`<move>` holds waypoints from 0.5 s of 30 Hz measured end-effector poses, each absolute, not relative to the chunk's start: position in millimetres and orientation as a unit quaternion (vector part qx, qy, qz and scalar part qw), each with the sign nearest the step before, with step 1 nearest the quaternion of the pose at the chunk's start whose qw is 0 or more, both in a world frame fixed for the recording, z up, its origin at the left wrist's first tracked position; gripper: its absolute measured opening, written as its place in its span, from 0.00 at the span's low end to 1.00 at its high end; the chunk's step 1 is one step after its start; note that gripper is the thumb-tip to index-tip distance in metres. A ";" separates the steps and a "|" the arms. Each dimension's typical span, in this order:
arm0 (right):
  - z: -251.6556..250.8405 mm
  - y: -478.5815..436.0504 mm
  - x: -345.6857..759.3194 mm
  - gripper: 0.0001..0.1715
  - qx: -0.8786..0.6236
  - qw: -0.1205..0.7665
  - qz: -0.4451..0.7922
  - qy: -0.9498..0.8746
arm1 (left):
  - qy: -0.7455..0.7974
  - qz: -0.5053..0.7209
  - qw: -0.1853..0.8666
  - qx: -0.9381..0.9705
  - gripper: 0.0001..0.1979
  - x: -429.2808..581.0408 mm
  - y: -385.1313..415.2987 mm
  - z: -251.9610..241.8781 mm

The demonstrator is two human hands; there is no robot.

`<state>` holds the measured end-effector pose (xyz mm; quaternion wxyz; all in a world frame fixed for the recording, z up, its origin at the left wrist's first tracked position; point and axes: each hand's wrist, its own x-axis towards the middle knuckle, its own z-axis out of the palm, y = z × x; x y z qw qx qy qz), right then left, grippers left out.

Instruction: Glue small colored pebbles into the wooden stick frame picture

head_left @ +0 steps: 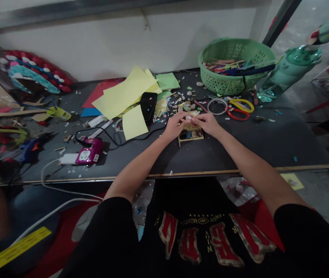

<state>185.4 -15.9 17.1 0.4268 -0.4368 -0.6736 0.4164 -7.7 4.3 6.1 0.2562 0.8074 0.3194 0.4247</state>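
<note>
Near the middle of the table my left hand [176,125] and my right hand [209,124] meet fingertip to fingertip. A small whitish pebble-like piece [188,117] sits pinched at my left fingertips. The right fingers are pressed together right beside it; whether they grip it too is hidden. Directly beneath both hands lies a small wooden frame [191,139] with coloured stones inside, partly covered by the fingers. Just beyond the hands, several loose pebbles [186,106] are scattered among paper scraps.
A green basket [222,83] of sticks and tools stands at the back right, beside a green plastic bottle [293,69]. Yellow paper [126,92], a black phone-like object [148,106], scissors [238,113] and tape rings surround the work. A purple power adapter [90,151] trails cables leftward.
</note>
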 end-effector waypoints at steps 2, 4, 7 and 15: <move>14.5 -16.6 184.2 0.31 -0.455 0.450 0.395 -0.660 | 0.335 0.426 0.287 0.790 0.30 -6.8 4.6 3.9; 12.7 -17.2 183.1 0.28 -0.460 0.489 0.355 -0.651 | 0.350 0.424 0.315 0.774 0.29 -6.3 4.7 2.2; 12.5 -18.4 181.7 0.23 -0.435 0.543 0.299 -0.653 | 0.354 0.419 0.326 0.770 0.28 -6.1 4.2 1.6; 19.1 -24.7 177.8 0.14 -0.386 0.519 0.203 -0.735 | 0.331 0.362 0.252 0.834 0.31 -5.6 4.0 2.6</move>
